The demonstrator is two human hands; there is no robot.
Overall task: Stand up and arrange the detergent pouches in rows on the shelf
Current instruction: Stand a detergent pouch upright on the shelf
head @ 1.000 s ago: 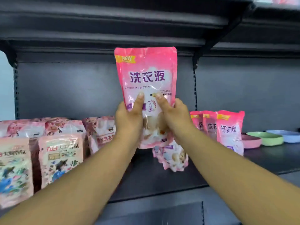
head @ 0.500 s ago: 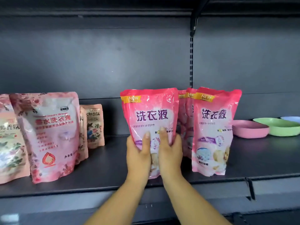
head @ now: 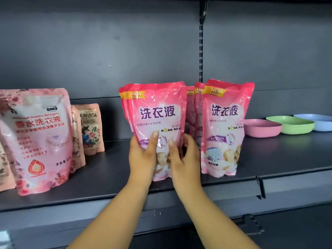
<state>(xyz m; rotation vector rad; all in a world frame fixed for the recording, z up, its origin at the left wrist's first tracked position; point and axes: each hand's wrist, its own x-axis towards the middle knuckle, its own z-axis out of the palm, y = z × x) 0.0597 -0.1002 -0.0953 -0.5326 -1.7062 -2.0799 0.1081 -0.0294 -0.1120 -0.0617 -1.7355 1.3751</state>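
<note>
A pink detergent pouch (head: 158,112) with purple lettering stands upright on the dark shelf (head: 111,177), with at least one matching pouch right behind it. My left hand (head: 142,155) grips its lower left side, thumb on the front. On the lower right side my right hand (head: 185,159) holds it, thumb on the front and fingers curled round the edge. Just to the right stands another row of the same pink pouches (head: 224,126), front one upright near the shelf edge.
At the left stand a larger pale pink floral pouch (head: 39,139) and smaller peach pouches (head: 91,128) behind it. Pink (head: 262,127), green (head: 291,124) and blue (head: 318,121) bowls sit at the right. A slotted upright (head: 201,42) runs up the back panel.
The pouch was held up in the air a second ago; it now stands on the shelf left of the other row. Since half a second ago my hands barely shifted.
</note>
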